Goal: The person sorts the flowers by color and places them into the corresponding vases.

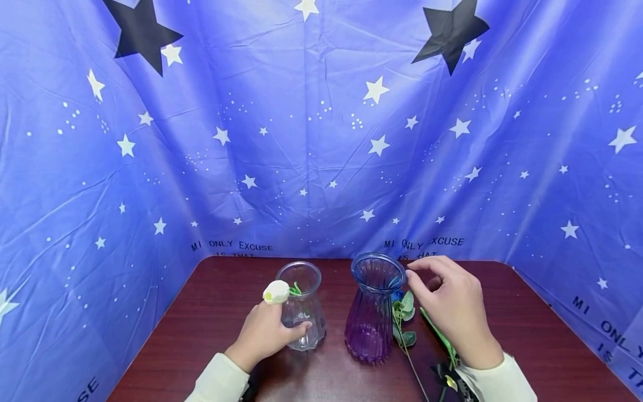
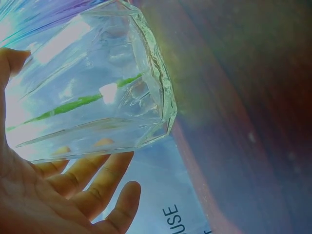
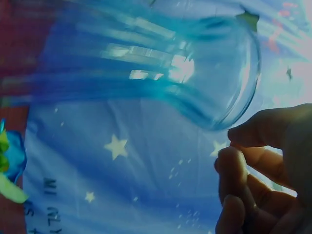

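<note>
My left hand (image 1: 263,332) holds a clear glass vase (image 1: 312,312), thumb across the front and fingers along its far side. A white tulip (image 1: 276,292) leans over this vase's left rim; its green stem (image 2: 73,105) shows through the glass in the left wrist view. To the right stands a ribbed vase (image 1: 369,324), blue at the neck and purple below. My right hand (image 1: 454,301) is bent beside its rim, holding nothing. In the right wrist view the thumb and fingertips are bent close to the rim (image 3: 251,92).
A blue flower (image 1: 397,296) with green leaves and a long stem lies right of the purple vase. A black flower (image 1: 444,377) and a green stem (image 1: 439,332) lie near my right wrist. Behind the dark red table (image 1: 211,290) hangs a blue star-patterned cloth (image 1: 311,167).
</note>
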A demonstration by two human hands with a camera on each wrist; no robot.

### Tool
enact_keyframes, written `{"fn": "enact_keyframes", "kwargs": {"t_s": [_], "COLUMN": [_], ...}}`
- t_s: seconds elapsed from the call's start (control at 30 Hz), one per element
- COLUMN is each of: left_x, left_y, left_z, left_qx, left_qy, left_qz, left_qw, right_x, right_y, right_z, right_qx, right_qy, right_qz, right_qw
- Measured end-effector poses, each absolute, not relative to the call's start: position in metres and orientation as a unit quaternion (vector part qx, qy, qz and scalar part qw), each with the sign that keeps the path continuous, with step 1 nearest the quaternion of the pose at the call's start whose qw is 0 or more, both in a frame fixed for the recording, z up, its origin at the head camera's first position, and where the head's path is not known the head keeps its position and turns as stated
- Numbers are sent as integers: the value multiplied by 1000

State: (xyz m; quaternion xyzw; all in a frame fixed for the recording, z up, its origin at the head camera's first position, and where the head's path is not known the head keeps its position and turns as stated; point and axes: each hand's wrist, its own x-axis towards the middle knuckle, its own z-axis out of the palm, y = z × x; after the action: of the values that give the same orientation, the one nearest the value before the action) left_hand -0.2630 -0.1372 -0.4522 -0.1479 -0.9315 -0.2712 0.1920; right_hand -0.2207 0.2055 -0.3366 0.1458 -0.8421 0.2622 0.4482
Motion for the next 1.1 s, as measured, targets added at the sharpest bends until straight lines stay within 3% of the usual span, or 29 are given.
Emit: {"fn": "enact_keyframes", "kwargs": {"t_s": [0.4, 1.1], "left_x": [-263, -263], "left_y": [-137, -137], "left_z": [-452, -452], "left_qx": [-152, -150], "left_qy": [-927, -928], "left_qz": [-277, -282], "left_qw": [200, 192], "right_x": [-240, -265], "right_y": [233, 261], "right_z": [-351, -374], "right_qx": [71, -8], "right_qy": [-881, -953], "right_qz": [237, 212], "right_qw": [404, 218]}}
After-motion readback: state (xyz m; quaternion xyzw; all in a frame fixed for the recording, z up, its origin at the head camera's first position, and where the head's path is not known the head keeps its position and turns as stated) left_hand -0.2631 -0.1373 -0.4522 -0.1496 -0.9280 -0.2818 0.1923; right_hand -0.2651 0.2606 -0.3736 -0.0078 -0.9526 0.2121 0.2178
